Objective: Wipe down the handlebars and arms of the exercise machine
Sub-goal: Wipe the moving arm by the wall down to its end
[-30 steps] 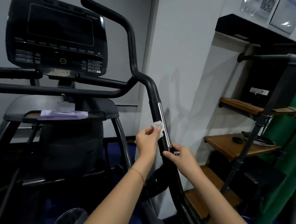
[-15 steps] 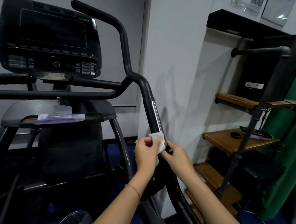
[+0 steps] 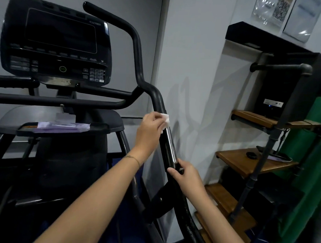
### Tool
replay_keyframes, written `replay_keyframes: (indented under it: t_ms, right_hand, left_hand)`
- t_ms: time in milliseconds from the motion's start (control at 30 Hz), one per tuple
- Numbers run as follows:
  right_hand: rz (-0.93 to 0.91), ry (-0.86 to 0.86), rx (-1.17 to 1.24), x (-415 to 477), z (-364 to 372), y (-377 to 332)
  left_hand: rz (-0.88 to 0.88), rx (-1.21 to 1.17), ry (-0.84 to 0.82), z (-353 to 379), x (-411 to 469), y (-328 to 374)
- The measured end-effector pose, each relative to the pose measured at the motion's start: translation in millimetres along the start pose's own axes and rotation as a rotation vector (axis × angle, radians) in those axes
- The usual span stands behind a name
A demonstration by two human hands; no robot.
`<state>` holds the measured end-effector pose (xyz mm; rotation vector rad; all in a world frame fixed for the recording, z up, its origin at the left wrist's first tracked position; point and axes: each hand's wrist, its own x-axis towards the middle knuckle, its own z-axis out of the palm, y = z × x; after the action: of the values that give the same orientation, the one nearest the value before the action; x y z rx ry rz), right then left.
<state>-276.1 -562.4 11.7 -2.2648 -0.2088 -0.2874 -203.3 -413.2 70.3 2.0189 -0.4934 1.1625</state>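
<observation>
The exercise machine's right black arm (image 3: 157,101) curves from the top down past a silver grip strip (image 3: 170,145). My left hand (image 3: 150,128) holds a small white wipe (image 3: 166,119) against the arm at the strip's upper end. Lower down, my right hand (image 3: 186,176) grips the same arm just below the strip. The black console (image 3: 57,43) and the horizontal handlebars (image 3: 62,101) lie to the left.
A grey tray (image 3: 110,119) below the console carries a purple packet (image 3: 63,126). A white wall corner (image 3: 176,67) stands right behind the arm. Wooden shelves on black pipe (image 3: 253,161) fill the right, with a green cloth (image 3: 311,163) beyond.
My left hand has slid the wipe up the arm, from the lower end of the silver strip to its top. My right hand stays gripping below the strip.
</observation>
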Motion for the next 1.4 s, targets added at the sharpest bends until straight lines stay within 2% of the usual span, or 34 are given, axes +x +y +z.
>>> replay_keyframes:
  t_ms: [67,133,267,333,400,467,633,700,767,867,933,1000,1133,1233,1400]
  right_hand:
    - [-0.011,0.006,-0.017,1,1,2]
    - [-0.016,0.017,-0.024,1,1,4]
    - [-0.029,0.031,-0.036,1,3,5]
    - [-0.037,0.030,-0.042,1,3,6]
    - [-0.032,0.026,-0.045,0,3,6]
    - [-0.024,0.031,-0.059,0,2,6]
    - [-0.020,0.048,-0.125,-1,2,3]
    - [-0.016,0.045,-0.137,-1,2,2]
    - [-0.019,0.040,-0.149,0,1,2]
    - [-0.019,0.039,-0.155,-2,0,0]
    - [-0.018,0.038,-0.155,-3,0,0]
    - [-0.019,0.033,-0.166,-3,0,-1]
    - [-0.001,0.043,-0.205,-2,0,-4]
    - [0.009,0.053,-0.208,-3,1,-4]
    - [-0.006,0.049,-0.189,-3,2,-1]
  left_hand:
    - [0.297,0.067,-0.097,-8,-10,-9]
    - [0.517,0.124,-0.248,-12,-20,-14]
    - [0.725,0.180,-0.403,-12,-7,-18]
    - [0.703,0.235,-0.362,-15,20,-17]
    - [0.591,0.294,-0.289,-19,48,-20]
    - [0.536,0.319,-0.294,-20,59,-18]
    - [0.792,0.251,-0.426,-17,8,-13]
    - [0.812,0.189,-0.477,-19,-6,-15]
    - [0.779,0.234,-0.485,-19,9,-19]
    - [0.643,0.345,-0.329,-22,51,-28]
    - [0.597,0.354,-0.310,-24,58,-27]
    - [0.661,0.355,-0.343,-21,41,-19]
    - [0.846,0.218,-0.536,-16,-21,-11]
    - [0.903,0.237,-0.566,-14,-15,-14]
    - [0.689,0.378,-0.343,-27,46,-20]
